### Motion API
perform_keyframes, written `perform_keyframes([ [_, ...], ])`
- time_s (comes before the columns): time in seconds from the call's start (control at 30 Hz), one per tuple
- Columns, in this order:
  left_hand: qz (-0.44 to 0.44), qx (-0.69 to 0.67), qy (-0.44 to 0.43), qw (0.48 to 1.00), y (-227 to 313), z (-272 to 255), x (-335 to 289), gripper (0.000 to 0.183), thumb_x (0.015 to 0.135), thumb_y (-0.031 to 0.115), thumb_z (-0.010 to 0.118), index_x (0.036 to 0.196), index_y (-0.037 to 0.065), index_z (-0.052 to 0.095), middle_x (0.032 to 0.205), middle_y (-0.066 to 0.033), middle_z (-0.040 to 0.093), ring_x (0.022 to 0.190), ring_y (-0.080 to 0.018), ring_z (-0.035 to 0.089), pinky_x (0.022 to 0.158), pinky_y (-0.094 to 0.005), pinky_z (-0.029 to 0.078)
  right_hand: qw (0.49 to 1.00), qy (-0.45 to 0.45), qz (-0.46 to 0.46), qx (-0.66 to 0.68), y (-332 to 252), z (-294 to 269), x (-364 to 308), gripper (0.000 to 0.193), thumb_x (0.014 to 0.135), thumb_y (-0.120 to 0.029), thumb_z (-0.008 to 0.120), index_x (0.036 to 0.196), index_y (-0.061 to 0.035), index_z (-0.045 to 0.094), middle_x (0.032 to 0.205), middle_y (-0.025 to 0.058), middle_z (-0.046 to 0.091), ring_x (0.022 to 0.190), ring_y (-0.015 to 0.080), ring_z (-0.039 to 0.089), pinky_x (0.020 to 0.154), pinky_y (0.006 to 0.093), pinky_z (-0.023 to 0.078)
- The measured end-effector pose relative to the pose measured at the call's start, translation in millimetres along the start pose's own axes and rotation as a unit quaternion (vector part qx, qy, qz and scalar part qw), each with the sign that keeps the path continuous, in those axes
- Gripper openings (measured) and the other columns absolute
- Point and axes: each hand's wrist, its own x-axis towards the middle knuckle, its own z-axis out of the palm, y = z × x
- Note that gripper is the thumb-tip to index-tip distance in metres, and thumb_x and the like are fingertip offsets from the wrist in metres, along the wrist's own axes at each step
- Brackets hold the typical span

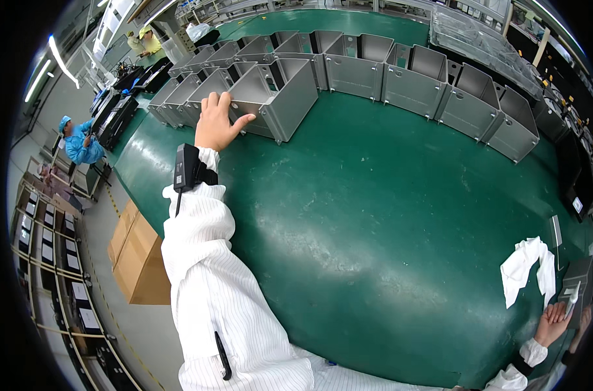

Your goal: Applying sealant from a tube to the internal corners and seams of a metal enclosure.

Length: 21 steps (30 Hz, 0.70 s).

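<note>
My left hand [219, 122] reaches out to the front of a grey metal box [293, 101] with an open top. Its fingertips overlap the near upper rim, and the thumb is spread wide along the front wall. Whether the fingers press on the metal does not show. At the lower right, my right hand [552, 324] is turned palm up with its fingers curled. Its fingertips meet a slim white tapered tube [573, 298], beside a grey box-shaped thing [580, 274]. A white cloth [530, 264] lies crumpled on the table near that hand.
More grey metal boxes [414, 85] stand in a curved row across the far side of the green table [348, 215]. A cardboard carton [137, 260] sits beyond the left edge, with a shelf rack [55, 274] further left. A worker in blue [81, 143] is in the background.
</note>
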Motion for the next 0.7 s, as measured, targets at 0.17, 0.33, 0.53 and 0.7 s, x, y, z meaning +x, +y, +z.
perform_keyframes([
  [0.17,0.02,-0.007,0.003,1.0,-19.5,2.6,-1.2,0.063,0.081,0.06,0.065,0.104,0.003,0.052,0.096,-0.0129,0.047,0.095,-0.0336,0.045,0.083,-0.0425,0.042,0.999,-0.017,-0.012,-0.03,4.6,-3.6,5.8,0.041,0.103,-0.02,0.044,0.065,-0.0117,0.032,0.058,-0.0009,0.025,0.045,0.0083,0.018,0.047,0.0255,0.02],
  [0.33,0.029,-0.006,-0.01,1.0,-30.1,0.3,-1.2,0.062,0.082,0.058,0.064,0.105,0.002,0.051,0.096,-0.0132,0.047,0.095,-0.0338,0.045,0.083,-0.042,0.042,0.999,-0.012,-0.003,-0.037,7.2,-2.8,6.1,0.041,0.103,-0.021,0.045,0.065,-0.0115,0.033,0.057,-0.0007,0.025,0.045,0.0085,0.018,0.048,0.0259,0.021],
  [0.53,0.032,-0.001,-0.008,0.999,-35.0,-0.4,-1.5,0.062,0.082,0.057,0.064,0.107,0.002,0.051,0.097,-0.0143,0.048,0.095,-0.0348,0.045,0.084,-0.0424,0.042,0.999,0.013,-0.014,-0.034,5.9,-4.4,2.9,0.041,0.103,-0.021,0.044,0.065,-0.0109,0.033,0.057,-0.0007,0.024,0.046,0.0087,0.017,0.049,0.0261,0.021],
  [0.7,0.029,0.005,-0.022,0.999,-42.2,-3.4,-0.6,0.061,0.081,0.055,0.065,0.107,0.001,0.051,0.098,-0.0158,0.047,0.095,-0.0361,0.045,0.086,-0.0434,0.04,0.999,-0.034,-0.006,-0.015,8.2,-9.7,3.9,0.042,0.104,-0.021,0.044,0.065,-0.0109,0.033,0.056,-0.0011,0.024,0.047,0.0086,0.017,0.049,0.0255,0.021],
])
